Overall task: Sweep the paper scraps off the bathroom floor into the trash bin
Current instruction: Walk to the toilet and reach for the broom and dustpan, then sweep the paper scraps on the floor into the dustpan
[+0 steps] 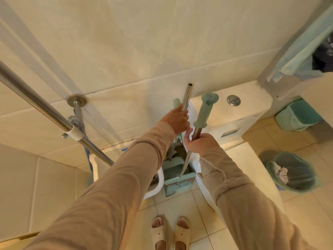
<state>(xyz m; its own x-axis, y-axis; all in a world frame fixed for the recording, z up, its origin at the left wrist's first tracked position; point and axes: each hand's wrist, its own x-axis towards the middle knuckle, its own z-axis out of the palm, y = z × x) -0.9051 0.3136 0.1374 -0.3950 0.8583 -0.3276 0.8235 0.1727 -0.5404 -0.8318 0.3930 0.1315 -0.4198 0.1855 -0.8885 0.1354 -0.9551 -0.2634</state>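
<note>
My left hand (177, 120) grips a bare steel pole (187, 96) that stands against the wall tiles. My right hand (200, 143) grips a second steel pole just below its green plastic handle (205, 110). This second pole runs down to a green dustpan and broom set (177, 177) wedged upright between a white basin and the toilet. A trash bin (292, 171) lined with a green bag sits on the floor at the right, with crumpled paper inside. No loose paper scraps show on the visible floor.
The white toilet tank (234, 112) with its flush button stands right of the poles. A steel rail (45, 109) crosses the left side. A small green bin (297, 116) sits far right under a ledge, and a green towel (304, 49) hangs above. My slippered feet (170, 233) stand on beige tiles.
</note>
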